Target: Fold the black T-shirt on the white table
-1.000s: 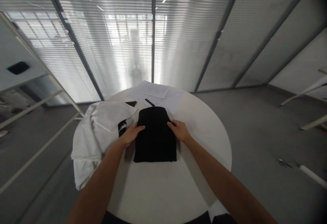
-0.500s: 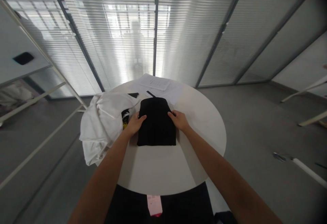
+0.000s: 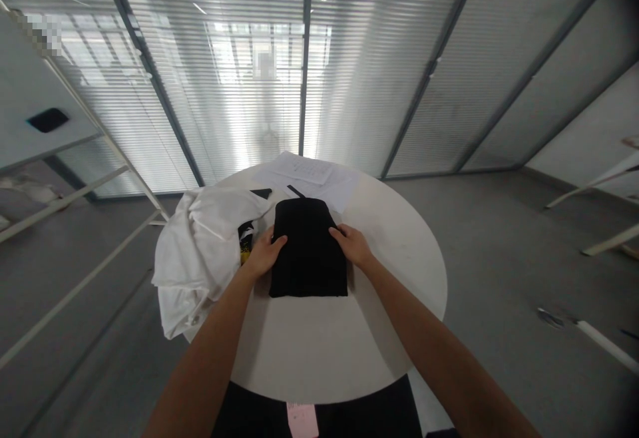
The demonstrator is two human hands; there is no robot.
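Observation:
A folded black garment (image 3: 308, 248) lies flat on a round white table (image 3: 384, 251). My left hand (image 3: 265, 256) grips its left edge, thumb on top of the cloth. On the opposite side my right hand (image 3: 352, 245) holds the right edge the same way. Both forearms reach in from the bottom of the view.
A crumpled white garment (image 3: 200, 251) hangs over the table's left side, a small black and yellow item (image 3: 245, 240) beside it. White papers (image 3: 309, 173) lie at the far edge. A pink tag (image 3: 302, 420) shows below the near rim. Grey floor and glass walls with blinds surround the table.
The black garment looked longer a second ago and is now a shorter bundle. Both hands have stayed on its side edges. The view has shifted a little.

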